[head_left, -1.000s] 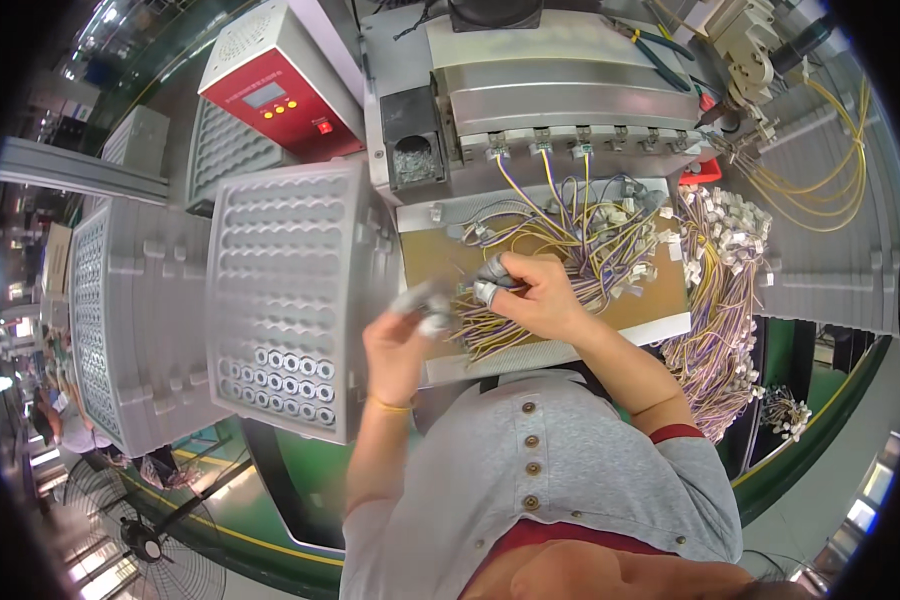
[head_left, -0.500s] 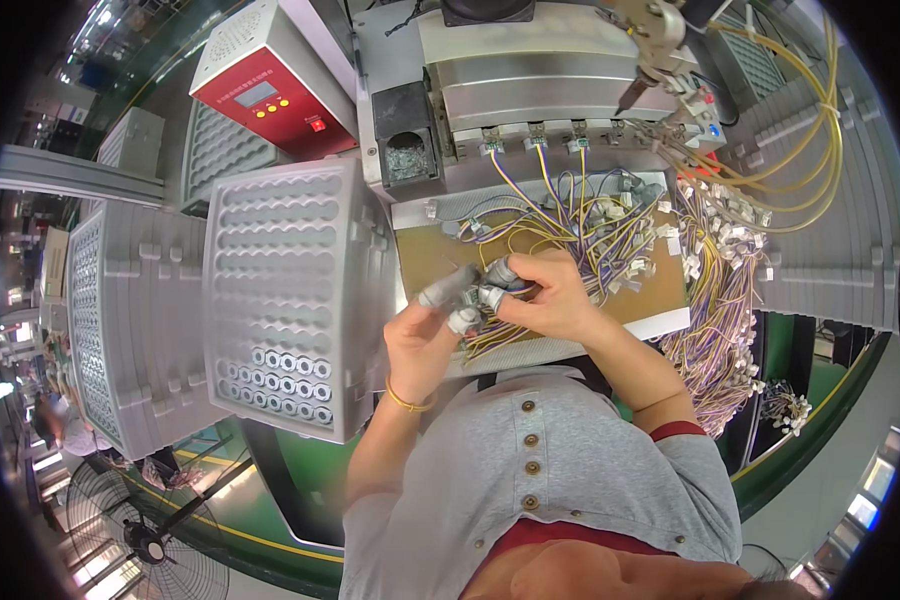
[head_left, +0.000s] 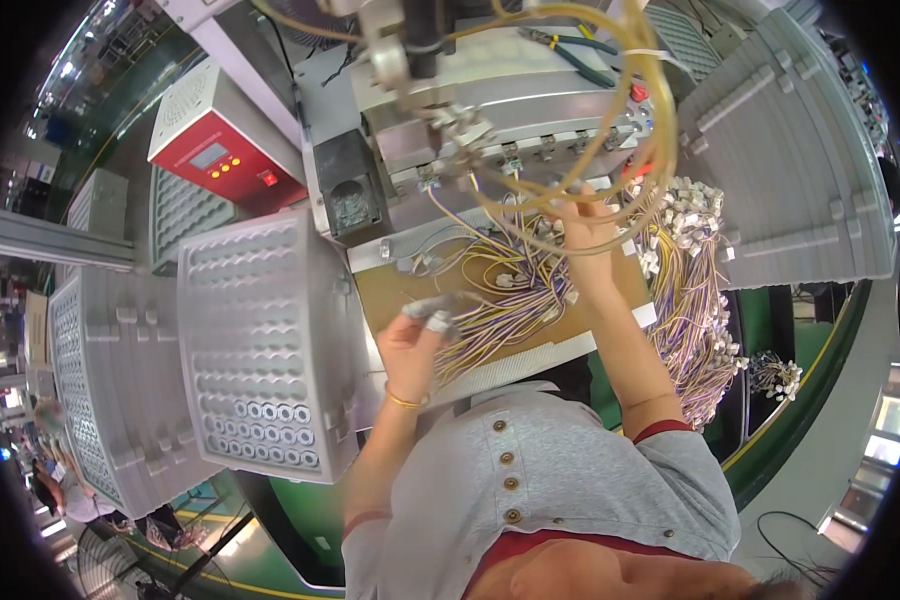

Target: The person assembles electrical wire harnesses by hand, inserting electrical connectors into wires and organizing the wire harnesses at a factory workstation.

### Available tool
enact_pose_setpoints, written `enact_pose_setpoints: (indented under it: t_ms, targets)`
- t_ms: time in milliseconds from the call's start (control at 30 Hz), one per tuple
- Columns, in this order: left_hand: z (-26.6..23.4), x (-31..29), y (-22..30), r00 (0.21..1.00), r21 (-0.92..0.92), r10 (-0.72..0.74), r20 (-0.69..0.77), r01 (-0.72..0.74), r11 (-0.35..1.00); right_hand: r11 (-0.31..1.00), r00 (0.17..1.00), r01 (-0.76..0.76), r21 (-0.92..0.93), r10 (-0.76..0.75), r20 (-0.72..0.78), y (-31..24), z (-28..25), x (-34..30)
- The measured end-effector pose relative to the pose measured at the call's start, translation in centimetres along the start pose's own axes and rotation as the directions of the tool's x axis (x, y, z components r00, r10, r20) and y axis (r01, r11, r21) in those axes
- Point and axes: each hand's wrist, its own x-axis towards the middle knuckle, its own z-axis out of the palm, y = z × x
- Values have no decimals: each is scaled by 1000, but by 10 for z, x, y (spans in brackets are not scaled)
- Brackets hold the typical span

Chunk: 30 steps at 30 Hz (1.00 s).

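My left hand (head_left: 412, 345) hovers at the left end of a bundle of yellow, purple and white wires (head_left: 500, 318) on the brown work board (head_left: 390, 300). Grey covers sit on its thumb and forefinger, which are stretched out and a little apart, with nothing plainly between them. Farther off, my right hand (head_left: 588, 228) reaches to the right part of the metal machine's row of clamps (head_left: 510, 155). Its fingers are bent together; yellow tubes partly hide them, and what they hold cannot be made out. Wires with small connectors hang from clamps farther left.
Looped yellow tubes (head_left: 660, 110) and a blurred metal tool head (head_left: 460, 130) hang over the machine. Left stand a grey tray (head_left: 245, 330) of round metal parts and a red-and-white control box (head_left: 225, 160). A thick wire heap (head_left: 685, 300) and stacked grey trays (head_left: 790, 160) lie right. Pliers (head_left: 575, 60) rest on top.
My hands have come apart. The right one has moved away to the clamps; the left has drawn slightly down and left of the small parts held before. The whole view has shifted.
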Motion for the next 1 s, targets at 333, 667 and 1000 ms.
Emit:
enact_pose_setpoints:
  t_ms: [333, 667, 1000]
  targets:
    - [-8, 12, -88, 994, 206, 97, 46, -105, 973, 832, 888, -455, 316, 448, 99, 6, 24, 18]
    - [-5, 18, -88, 979, 464, 202, 21, -188, 866, 995, 958, 98, -2, -95, -270, -6, -59, 74]
    - [0, 12, -59, 983, 229, 182, -16, -174, 958, 978, 972, -209, -15, 210, 101, 4, 2, 23]
